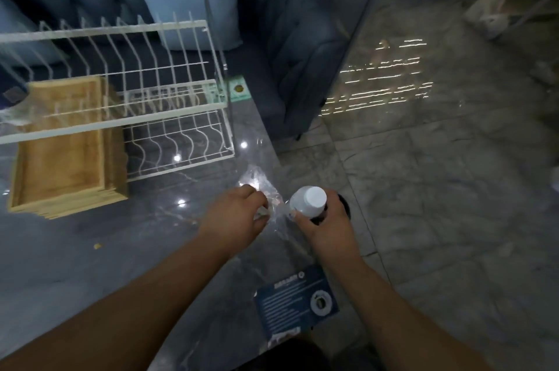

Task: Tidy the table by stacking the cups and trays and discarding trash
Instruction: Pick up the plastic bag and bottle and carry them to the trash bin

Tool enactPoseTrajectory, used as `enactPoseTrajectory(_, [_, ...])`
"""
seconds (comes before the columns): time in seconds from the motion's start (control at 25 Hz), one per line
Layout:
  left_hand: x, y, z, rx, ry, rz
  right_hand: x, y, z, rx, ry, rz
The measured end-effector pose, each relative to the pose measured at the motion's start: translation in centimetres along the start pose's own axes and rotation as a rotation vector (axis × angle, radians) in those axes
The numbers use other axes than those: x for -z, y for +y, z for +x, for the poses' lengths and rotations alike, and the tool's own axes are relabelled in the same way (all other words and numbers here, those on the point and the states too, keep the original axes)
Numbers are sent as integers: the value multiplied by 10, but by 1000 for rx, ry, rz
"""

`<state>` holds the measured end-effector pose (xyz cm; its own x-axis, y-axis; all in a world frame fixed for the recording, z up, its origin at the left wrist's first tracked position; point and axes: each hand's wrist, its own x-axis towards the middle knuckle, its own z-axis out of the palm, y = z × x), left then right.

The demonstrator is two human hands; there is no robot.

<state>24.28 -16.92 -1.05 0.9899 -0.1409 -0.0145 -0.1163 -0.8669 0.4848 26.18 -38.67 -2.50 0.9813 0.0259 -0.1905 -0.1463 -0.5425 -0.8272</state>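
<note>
The trays (pixel 65 156) already sit stacked on the bench (pixel 99 265), partly under the rack (pixel 127 89); the stack looks like three or four, the blur hides the count. No loose cups are visible. The trash is in work: the left hand (pixel 234 213) pinches one clear wrapper (pixel 263 189), the right hand (pixel 325 219) is closed around one white bottle (pixel 308 199) at the bench edge. One crumb (pixel 97 246) and one dark leaflet (pixel 298 301) remain.

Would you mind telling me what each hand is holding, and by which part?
The right hand grips a white-capped bottle around its body, below the cap. The left hand pinches crumpled clear plastic wrap at its near edge.
</note>
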Motion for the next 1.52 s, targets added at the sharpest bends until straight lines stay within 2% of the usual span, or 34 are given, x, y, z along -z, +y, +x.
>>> enactPoseTrajectory(0.16, [-31,43,55,-70,-21,23,45,33,37,-34,58,-5])
enactPoseTrajectory(0.32, [-83,81,111,-136,-120,54,85,90,71,-98,116,-12])
enactPoseTrajectory(0.64, [-221,96,195,-176,-348,143,123,219,128,-273,118,-25])
enactPoseTrajectory(1.08, [-422,50,265,-139,-652,168,59,399,197,-375,60,-54])
enactPoseTrajectory(1.52, [-545,6,297,-73,-738,221,-4,500,239,-366,1,-82])
